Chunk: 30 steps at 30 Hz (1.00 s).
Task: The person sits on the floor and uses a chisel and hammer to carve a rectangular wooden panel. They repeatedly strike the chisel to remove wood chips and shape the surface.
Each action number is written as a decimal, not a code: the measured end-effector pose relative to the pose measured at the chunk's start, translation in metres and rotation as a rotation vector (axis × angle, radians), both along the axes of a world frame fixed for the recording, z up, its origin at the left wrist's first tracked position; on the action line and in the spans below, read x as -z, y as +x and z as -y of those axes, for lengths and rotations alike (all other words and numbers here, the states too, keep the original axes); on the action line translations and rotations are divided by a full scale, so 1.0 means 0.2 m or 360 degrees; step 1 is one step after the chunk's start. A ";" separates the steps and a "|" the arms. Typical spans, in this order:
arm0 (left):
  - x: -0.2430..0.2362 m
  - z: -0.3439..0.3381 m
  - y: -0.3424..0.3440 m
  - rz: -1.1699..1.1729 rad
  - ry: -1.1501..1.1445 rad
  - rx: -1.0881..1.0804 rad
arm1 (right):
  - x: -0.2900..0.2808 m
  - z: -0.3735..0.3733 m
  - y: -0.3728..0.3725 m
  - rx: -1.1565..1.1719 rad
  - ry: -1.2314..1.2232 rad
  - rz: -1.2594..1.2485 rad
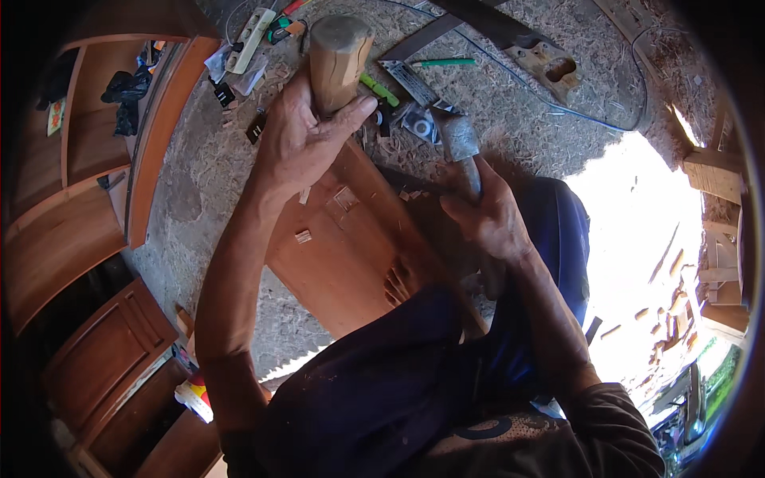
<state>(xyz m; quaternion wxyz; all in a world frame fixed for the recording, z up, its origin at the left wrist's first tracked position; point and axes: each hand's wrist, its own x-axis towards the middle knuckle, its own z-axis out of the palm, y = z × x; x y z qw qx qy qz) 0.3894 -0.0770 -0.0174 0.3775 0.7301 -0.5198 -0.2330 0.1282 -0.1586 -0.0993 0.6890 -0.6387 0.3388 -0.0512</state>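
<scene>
Gripping the wooden mallet (339, 60) raised in my left hand (299, 143), my right hand (486, 219) clasps the chisel (460, 147) at three o'clock, steadied over the board (343, 255) for chopping its notches.

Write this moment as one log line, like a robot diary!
left hand: grips wooden mallet | right hand: holds hammer | below: wooden board | floor: wood shavings

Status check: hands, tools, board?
Left hand shut on wooden mallet, raised. Right hand shut on chisel. Brown board below, notches cut, chips lying on it. Bare foot on board.
</scene>
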 end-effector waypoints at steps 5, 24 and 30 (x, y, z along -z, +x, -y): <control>0.23 0.35 -0.08 -0.0197 0.0192 0.0127 | 0.16 0.13 -0.08 0.0256 0.0294 -0.0061; 0.67 0.36 -0.19 -0.0680 0.0653 0.0154 | 0.27 0.21 -0.01 0.0346 0.0208 -0.0098; 0.71 0.35 -0.18 -0.0607 0.0608 0.0118 | 0.28 0.22 -0.02 0.0332 0.0243 -0.0107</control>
